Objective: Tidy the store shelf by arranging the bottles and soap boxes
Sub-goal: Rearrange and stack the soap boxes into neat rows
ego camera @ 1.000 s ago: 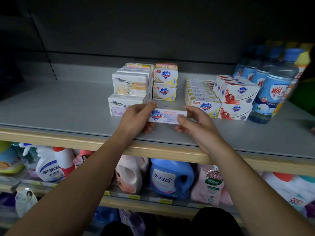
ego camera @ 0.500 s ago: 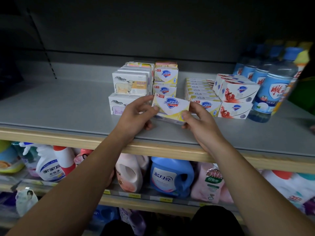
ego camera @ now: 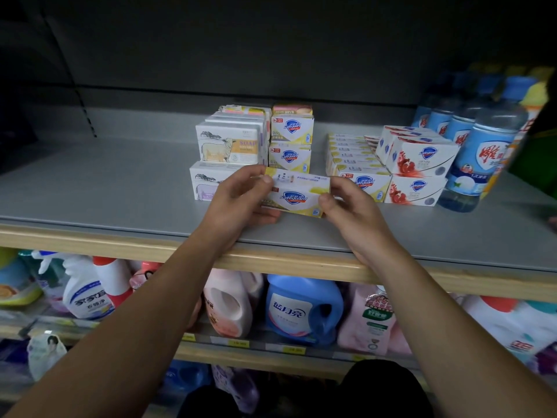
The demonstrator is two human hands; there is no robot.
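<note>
The left hand [ego camera: 238, 200] and right hand [ego camera: 346, 206] pinch the two short ends of a yellow-and-white cardboard soap box [ego camera: 297, 193] over the front of the grey shelf [ego camera: 90, 191]. Its long axis runs left to right, logo face toward the camera. Behind it, matching yellow boxes [ego camera: 291, 143] stand stacked. Judgement: partly done; this box remains unplaced, blue-labelled clear plastic bottles [ego camera: 479, 158] pending.

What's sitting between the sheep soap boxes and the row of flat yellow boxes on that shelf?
In the head view, two stacked yellow Safeguard boxes beside the sheep soap boxes, then bare shelf before the flat yellow boxes.
</note>
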